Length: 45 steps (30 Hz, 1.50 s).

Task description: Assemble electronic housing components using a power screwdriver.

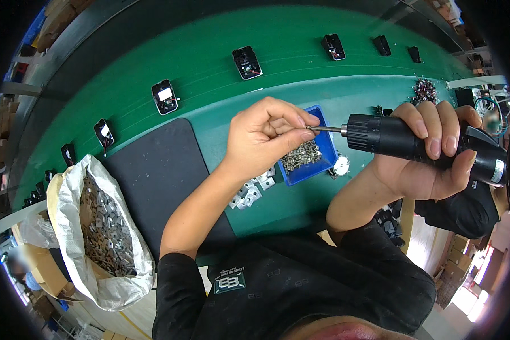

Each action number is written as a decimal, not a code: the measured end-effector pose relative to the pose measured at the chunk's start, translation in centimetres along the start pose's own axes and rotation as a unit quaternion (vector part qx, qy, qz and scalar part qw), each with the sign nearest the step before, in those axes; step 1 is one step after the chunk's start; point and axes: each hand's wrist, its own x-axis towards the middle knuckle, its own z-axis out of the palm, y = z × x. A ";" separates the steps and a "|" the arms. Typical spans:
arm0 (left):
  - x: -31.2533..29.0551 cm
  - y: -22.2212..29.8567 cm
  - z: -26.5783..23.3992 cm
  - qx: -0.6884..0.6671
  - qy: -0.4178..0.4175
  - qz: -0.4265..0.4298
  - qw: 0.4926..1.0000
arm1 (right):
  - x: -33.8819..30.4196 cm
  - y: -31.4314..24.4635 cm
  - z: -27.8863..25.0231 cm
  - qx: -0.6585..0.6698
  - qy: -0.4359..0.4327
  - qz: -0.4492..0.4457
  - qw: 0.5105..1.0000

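My right hand (pixel 416 177) is wrapped around a black electric screwdriver (pixel 379 135), held level with its bit (pixel 330 129) pointing left. At the bit's tip, the thumb and forefinger of my left hand (pixel 258 136) pinch a small screw, mostly hidden by the fingertips. Both hands are above a blue bin (pixel 309 178) that holds a heap of small metal screws (pixel 301 157). Several silver metal brackets (pixel 248 194) lie on the green table beside the bin, partly behind my left forearm.
A black mat (pixel 158 164) covers the table at left. Next to it stands a white woven sack (pixel 143 258) full of small metal parts (pixel 105 226). Black device housings (pixel 164 97) line the green conveyor (pixel 209 73) at the back. A pile of small parts (pixel 424 90) sits at far right.
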 end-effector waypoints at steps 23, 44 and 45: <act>0.0 0.0 0.2 0.242 0.037 0.150 0.958 | 0.6 0.1 0.2 -0.005 -0.002 0.042 0.999; 1.0 1.9 0.1 0.471 -0.041 0.192 0.860 | 0.7 0.3 -0.5 -0.041 -0.004 0.058 0.998; 1.0 2.0 0.1 0.485 -0.043 0.196 0.851 | 0.8 0.2 -0.6 -0.050 -0.013 0.062 0.997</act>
